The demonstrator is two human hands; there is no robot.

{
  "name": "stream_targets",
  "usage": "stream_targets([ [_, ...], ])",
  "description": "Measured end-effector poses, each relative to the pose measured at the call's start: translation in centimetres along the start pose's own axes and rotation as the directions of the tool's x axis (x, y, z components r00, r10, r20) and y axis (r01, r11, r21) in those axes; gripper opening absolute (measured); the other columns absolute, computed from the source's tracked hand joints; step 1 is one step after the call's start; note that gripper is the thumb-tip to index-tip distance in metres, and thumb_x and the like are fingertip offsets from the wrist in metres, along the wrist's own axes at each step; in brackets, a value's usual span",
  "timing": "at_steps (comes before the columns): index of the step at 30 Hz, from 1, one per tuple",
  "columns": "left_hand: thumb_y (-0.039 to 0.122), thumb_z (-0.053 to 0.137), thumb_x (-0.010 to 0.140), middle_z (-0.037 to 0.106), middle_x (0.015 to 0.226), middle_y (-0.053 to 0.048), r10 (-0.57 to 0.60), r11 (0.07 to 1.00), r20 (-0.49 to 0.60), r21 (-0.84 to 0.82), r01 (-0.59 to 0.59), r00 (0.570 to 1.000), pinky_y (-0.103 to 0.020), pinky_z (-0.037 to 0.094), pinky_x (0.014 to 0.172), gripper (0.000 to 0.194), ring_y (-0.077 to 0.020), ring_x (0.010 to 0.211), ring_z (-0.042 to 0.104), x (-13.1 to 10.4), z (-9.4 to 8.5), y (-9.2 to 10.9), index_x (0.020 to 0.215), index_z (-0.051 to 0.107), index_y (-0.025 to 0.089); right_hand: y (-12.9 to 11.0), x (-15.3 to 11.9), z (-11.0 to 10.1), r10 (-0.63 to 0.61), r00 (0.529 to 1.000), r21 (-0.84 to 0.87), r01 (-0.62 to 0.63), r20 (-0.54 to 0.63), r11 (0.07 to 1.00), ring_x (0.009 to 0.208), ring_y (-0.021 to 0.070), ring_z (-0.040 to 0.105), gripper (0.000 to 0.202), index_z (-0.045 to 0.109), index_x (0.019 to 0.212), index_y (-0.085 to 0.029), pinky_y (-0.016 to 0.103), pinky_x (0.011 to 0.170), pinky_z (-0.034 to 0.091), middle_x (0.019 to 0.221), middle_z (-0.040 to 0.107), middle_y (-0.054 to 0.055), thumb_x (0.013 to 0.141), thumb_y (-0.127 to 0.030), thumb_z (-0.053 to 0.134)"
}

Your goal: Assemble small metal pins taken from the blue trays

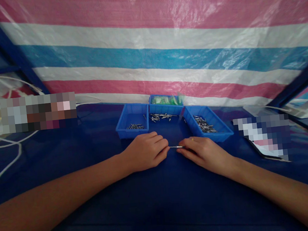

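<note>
Over the blue table, a thin silvery metal rod spans the small gap between my two hands. My left hand is closed, pinching the left end of the rod. My right hand pinches its thicker right end between thumb and fingers. Just behind my left hand, a blue bin holds small metal pins. Behind my right hand, another blue bin holds more small metal parts. What the fingers cover of the rod is hidden.
A third blue bin with green-and-white packets stands at the back. Loose metal pins lie before it. A phone-like device, partly blurred, lies at right. White cables run along the left. A striped plastic sheet hangs behind the table.
</note>
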State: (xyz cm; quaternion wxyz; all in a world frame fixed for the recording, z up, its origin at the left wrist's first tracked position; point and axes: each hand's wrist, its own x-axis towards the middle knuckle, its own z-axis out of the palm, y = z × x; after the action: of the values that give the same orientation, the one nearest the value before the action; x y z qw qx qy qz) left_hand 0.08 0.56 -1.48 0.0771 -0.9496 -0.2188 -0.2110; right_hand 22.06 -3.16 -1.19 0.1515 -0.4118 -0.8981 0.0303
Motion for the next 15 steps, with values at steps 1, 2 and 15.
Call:
stream_targets([
  [1, 0.026, 0.037, 0.091, 0.057, 0.073, -0.001, 0.001, 1.0, -0.002, 0.0, -0.001, 1.0, -0.026, 0.037, 0.066, 0.026, -0.013, 0.069, 0.049, 0.01, -0.02, 0.0, 0.078, 0.057, 0.016, 0.0, 0.01, 0.01, 0.0, 1.0, -0.008, 0.0, 0.002, 1.0, 0.068, 0.015, 0.058, 0.024, 0.056, 0.089, -0.016, 0.025, 0.063, 0.044, 0.075, 0.06, 0.004, 0.094, -0.031, 0.038],
  [2, 0.026, 0.037, 0.091, 0.057, 0.073, -0.001, 0.002, 1.0, -0.005, -0.001, -0.002, 1.0, -0.026, 0.037, 0.065, 0.026, -0.013, 0.068, 0.049, 0.01, -0.04, 0.01, 0.078, 0.057, 0.016, -0.02, 0.03, -0.01, 0.001, 1.0, -0.014, -0.001, 0.003, 1.0, 0.068, 0.0149, 0.058, 0.025, 0.057, 0.088, -0.016, 0.025, 0.063, 0.044, 0.074, 0.06, 0.004, 0.094, -0.03, 0.037],
  [15, 0.026, 0.036, 0.092, 0.057, 0.077, -0.002, -0.004, 1.0, 0.003, 0.017, 0.004, 1.0, -0.026, 0.037, 0.067, 0.026, -0.0137, 0.071, 0.049, -0.04, -0.01, -0.01, 0.083, 0.058, 0.016, -0.03, -0.05, -0.16, 0.029, 0.999, 0.019, -0.028, -0.022, 0.999, 0.07, 0.0145, 0.06, 0.022, 0.054, 0.097, -0.017, 0.024, 0.064, 0.046, 0.078, 0.063, 0.004, 0.094, -0.031, 0.038],
])
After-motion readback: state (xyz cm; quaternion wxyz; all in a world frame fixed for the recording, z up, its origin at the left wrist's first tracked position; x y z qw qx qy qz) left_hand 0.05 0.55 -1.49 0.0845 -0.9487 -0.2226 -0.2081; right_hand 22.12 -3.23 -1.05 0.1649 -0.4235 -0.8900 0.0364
